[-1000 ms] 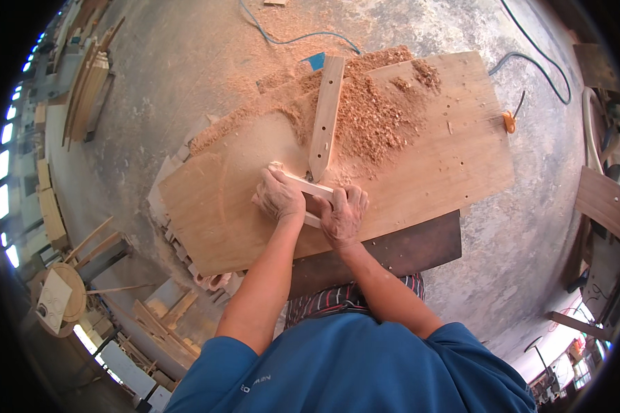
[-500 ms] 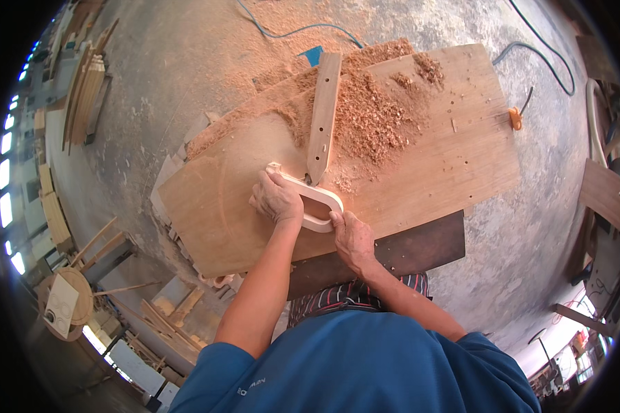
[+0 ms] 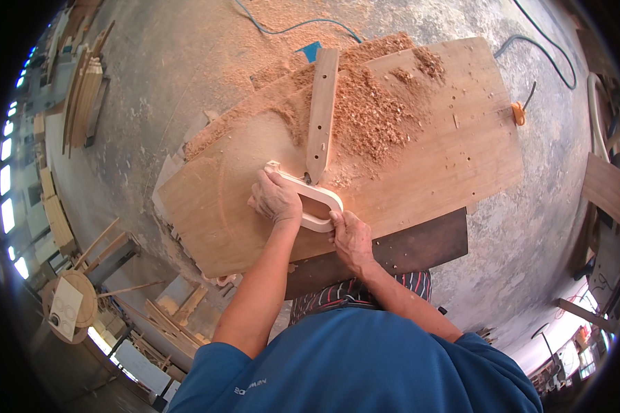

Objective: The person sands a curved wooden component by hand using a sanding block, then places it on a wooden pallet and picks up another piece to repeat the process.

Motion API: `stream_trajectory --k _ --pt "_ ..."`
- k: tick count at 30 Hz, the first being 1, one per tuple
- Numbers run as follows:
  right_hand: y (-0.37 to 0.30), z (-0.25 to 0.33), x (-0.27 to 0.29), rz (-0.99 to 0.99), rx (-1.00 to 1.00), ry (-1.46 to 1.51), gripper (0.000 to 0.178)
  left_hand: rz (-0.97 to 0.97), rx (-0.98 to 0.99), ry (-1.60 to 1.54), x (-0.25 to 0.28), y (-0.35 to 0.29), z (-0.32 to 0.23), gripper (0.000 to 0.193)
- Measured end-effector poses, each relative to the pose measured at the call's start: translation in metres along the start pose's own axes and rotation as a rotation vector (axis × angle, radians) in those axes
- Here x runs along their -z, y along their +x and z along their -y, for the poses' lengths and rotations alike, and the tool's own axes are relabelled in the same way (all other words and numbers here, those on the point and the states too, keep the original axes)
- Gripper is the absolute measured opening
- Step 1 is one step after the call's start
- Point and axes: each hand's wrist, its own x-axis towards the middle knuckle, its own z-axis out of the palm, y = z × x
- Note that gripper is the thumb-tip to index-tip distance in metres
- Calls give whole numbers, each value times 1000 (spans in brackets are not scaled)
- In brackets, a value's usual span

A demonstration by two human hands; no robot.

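Observation:
A pale U-shaped wooden piece [image 3: 333, 200] with a rounded end lies on the plywood worktop [image 3: 420, 186]. My left hand [image 3: 275, 195] is closed around its left part, near the end that sticks up past my fingers. At the rounded end, my right hand [image 3: 352, 236] pinches the piece's lower right corner. The wood's upper edge is against or very close to a small dark metal bit [image 3: 308, 179]. That bit shows at the near end of a long wooden bar [image 3: 322, 113] with several holes, fixed across the worktop. My left palm hides part of the piece.
Heaped wood shavings [image 3: 375, 113] cover the worktop behind and right of the bar. A dark board [image 3: 420, 242] juts out below the near edge. An orange clamp handle [image 3: 518, 113] sits at the right edge. Stacked timber [image 3: 84, 100] stands at the left, and a cable [image 3: 541, 48] lies on the floor.
Both hands keep their hold, and the wooden piece stays almost in the same place beside the bit. The view has shifted slightly.

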Motion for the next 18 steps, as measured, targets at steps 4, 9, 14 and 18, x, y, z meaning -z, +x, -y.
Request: stream_trajectory --k 4,9,14,18 --pt "0 -1 0 2 22 16 42 -1 -15 -7 -2 1 1 29" --pt "0 -1 -1 11 5 30 41 -5 -23 -3 -2 1 1 31" --pt "0 -2 -2 8 -21 60 40 -19 -52 -17 -2 2 3 32" --pt "0 -1 -2 4 -12 62 39 -19 -50 -18 -2 2 2 31"
